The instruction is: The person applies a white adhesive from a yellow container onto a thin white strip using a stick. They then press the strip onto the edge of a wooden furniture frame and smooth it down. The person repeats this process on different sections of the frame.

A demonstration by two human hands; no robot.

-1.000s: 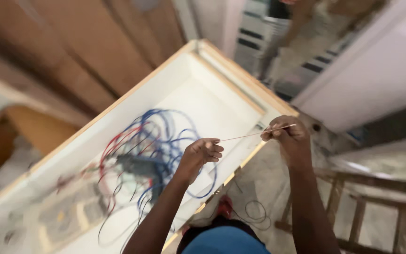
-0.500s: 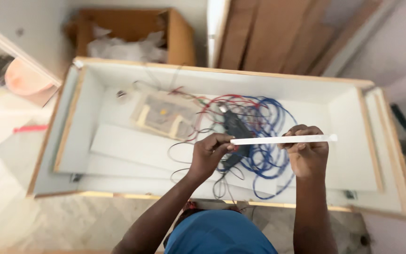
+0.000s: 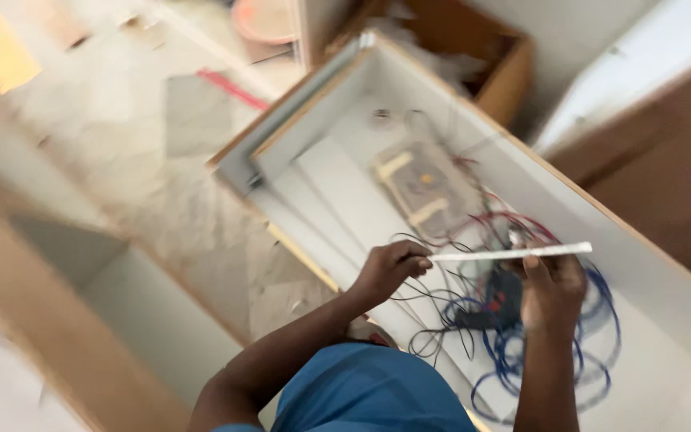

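I hold a thin white strip [image 3: 505,254] level between both hands, over a long white open box [image 3: 321,120]. My left hand [image 3: 389,268] pinches its left end. My right hand [image 3: 552,290] grips it nearer the right end, which sticks out past my fingers. Under the strip lies a tangle of blue, red and black wires [image 3: 521,320] around a dark device [image 3: 499,298]. Further along the box floor sits a pale board with tan bars [image 3: 425,186].
A brown cardboard box [image 3: 473,40] with white filling stands beyond the white box. A marble floor [image 3: 121,120] lies to the left, with a pink bowl [image 3: 264,16] and a red strip [image 3: 232,88]. Wooden panels [image 3: 649,152] lean at the right.
The view has swung round, so the white box now runs diagonally. Both hands have kept hold of the strip, still level above the wires.
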